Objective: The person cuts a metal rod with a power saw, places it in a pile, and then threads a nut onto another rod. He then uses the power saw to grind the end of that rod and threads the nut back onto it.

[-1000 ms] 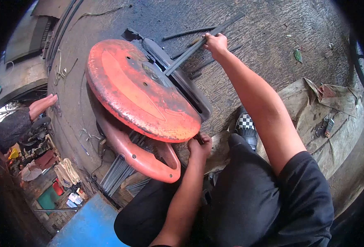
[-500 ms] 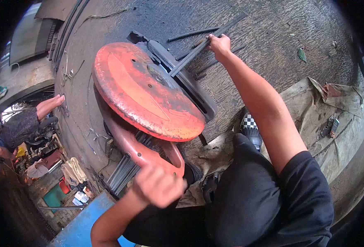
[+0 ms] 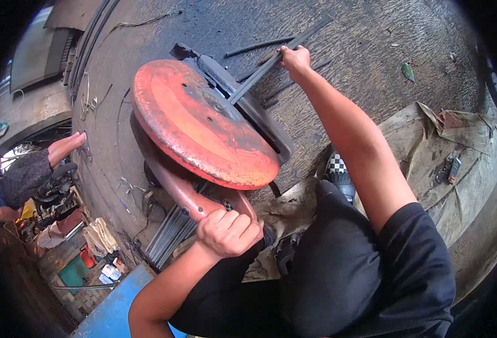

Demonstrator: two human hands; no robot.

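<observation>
A cut-off saw with a worn red disc-shaped guard (image 3: 192, 127) stands in front of me. My left hand (image 3: 229, 232) is closed in a fist around the end of its reddish-brown handle (image 3: 175, 186). My right hand (image 3: 296, 61) grips grey metal bars (image 3: 260, 72) beyond the guard, their near end reaching the saw beside the guard's far edge. The dark body of the saw (image 3: 254, 115) runs along that side. A bundle of thin metal rods (image 3: 169, 234) lies below the handle, partly hidden by my left hand and forearm.
Loose dark bars (image 3: 260, 46) lie on the rough ground past the saw. A dirty cloth sheet (image 3: 412, 152) spreads to the right, beside my checkered shoe (image 3: 338, 166). At left, another person's bare leg (image 3: 65, 146) shows near piled clutter. A blue panel (image 3: 113, 307) is at lower left.
My left hand, blurred over the handle's end before, is now still and closed around it. My right hand and the bars have barely shifted.
</observation>
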